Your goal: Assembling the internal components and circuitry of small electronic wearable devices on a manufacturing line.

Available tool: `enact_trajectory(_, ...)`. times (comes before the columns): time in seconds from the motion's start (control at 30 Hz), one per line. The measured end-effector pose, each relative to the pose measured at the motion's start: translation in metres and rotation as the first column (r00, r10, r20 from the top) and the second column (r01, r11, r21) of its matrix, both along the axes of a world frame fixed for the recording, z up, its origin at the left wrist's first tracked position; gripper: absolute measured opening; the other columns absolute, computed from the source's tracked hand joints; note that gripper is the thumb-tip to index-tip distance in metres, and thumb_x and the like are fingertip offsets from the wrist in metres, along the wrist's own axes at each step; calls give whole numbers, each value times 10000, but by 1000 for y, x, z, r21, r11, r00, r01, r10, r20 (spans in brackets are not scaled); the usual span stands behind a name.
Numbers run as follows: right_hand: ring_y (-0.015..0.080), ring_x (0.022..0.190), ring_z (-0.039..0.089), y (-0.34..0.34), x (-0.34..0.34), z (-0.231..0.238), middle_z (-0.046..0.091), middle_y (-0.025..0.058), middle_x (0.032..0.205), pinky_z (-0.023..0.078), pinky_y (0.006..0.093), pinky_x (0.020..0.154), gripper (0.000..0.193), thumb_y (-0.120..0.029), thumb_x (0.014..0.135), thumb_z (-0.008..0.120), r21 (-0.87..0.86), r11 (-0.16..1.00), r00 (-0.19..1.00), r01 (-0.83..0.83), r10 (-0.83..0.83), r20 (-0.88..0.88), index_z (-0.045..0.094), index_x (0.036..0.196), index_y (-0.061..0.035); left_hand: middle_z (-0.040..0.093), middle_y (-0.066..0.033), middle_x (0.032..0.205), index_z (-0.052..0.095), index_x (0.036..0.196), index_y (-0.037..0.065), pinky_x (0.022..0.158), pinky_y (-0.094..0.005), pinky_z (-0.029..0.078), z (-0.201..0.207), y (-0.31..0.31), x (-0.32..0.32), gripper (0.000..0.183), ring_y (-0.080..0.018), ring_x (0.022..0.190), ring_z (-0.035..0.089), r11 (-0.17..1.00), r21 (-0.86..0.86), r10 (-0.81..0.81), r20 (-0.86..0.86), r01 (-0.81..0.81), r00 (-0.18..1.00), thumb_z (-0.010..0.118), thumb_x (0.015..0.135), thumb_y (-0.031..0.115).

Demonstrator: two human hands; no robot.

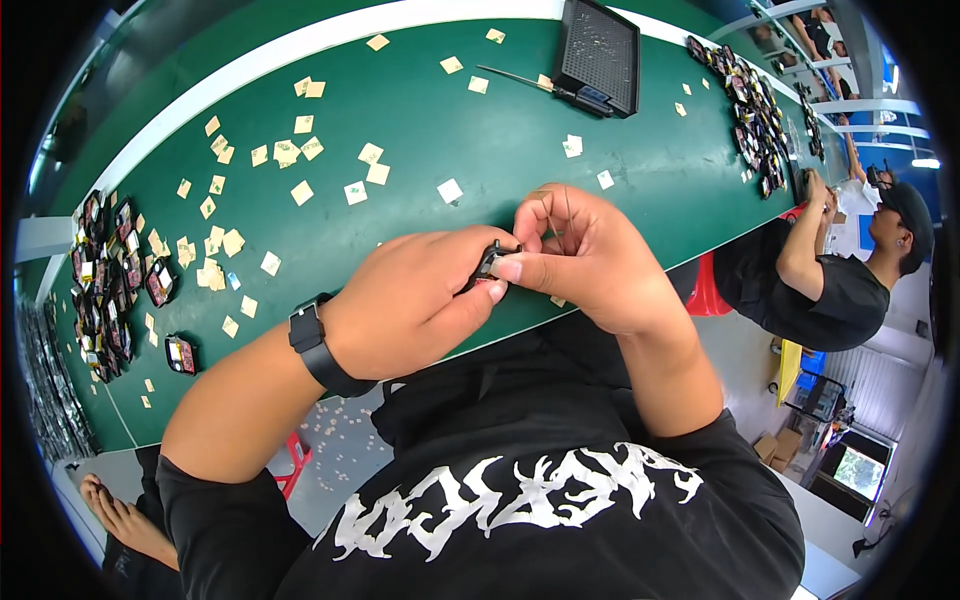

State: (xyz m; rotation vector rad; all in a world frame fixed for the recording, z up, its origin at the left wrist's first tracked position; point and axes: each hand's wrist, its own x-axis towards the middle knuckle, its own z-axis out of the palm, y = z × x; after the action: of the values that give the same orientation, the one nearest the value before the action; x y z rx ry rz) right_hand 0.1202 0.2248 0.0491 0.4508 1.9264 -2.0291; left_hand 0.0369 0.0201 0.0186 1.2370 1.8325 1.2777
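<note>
Just above the table's near edge, my left hand [425, 285] is closed around a small black housing [487, 262], which its fingers mostly cover. My right hand [590, 262] meets it from the other side, thumb and fingers pinched together at the housing's edge. Thin strands, perhaps fine wires, show by the right fingers. What exactly sits in that pinch is too small and hidden to tell. On the far left, a similar black-framed unit [181, 354] lies apart, with a reddish board and a pale part inside it.
Small cream paper squares [286, 152] are scattered over the green table [420, 110]. Piles of black units lie at the left [105, 285] and far right [760, 120]. A black tray [600, 55] stands at the back beside a screwdriver-like tool [582, 97]. Another person [825, 260] works at right.
</note>
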Motion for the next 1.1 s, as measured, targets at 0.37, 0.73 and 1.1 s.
enact_trajectory(0.37,6,651,472,-14,4,-2,577,-47,783,387,169,573,200,-188,944,771,-138,981,990,133,-126,61,629,972,-50,664,-70,984,571,1286,7,801,-319,495,-1,-3,5,318,-175,852,619,990,25,134,130,-138,982,572,1010,164)
enact_trajectory(0.73,14,491,358,-15,-5,-1,530,-14,672,222,191,420,201,-230,993,691,-450,870,962,200,-87,260,548,946,-97,674,-98,1032,514,1361,-21,833,-315,511,-8,-2,7,382,-202,882,651,971,75,221,104,-229,970,580,1022,144)
enact_trajectory(1.1,32,464,384,-22,-13,1,573,13,672,229,215,409,193,-191,991,679,-465,845,950,266,-149,273,539,913,-84,621,-43,1077,452,1443,-35,866,-259,478,5,-4,1,451,-87,942,564,970,-3,220,430,-242,875,548,1025,104)
